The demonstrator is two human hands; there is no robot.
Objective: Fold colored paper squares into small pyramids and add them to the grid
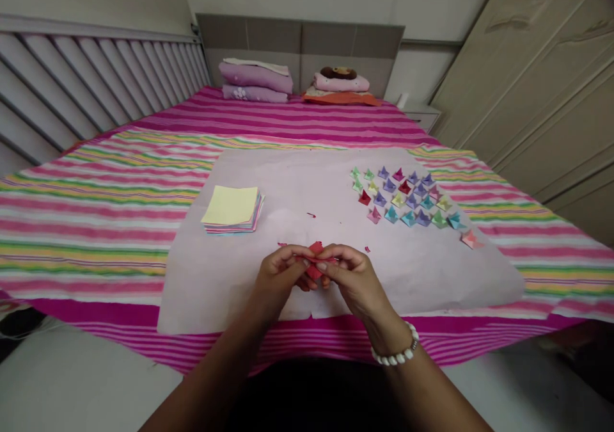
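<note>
My left hand (283,273) and my right hand (352,277) meet over the near edge of a large white sheet (240,272) laid on the bed. Both pinch a small red folded paper piece (315,260) between their fingertips. A white bead bracelet (398,354) circles my right wrist. To the left lies a stack of coloured square papers (233,209) with a yellow sheet on top. To the right, several small folded paper shapes (407,198) in many colours stand in rows on the sheet.
The bed carries a pink, green and yellow striped cover (96,214). Folded purple bedding (255,80) and a pillow with a plush toy (339,80) sit by the headboard. A slatted rail (71,80) runs along the left; wardrobe doors (542,86) stand at right.
</note>
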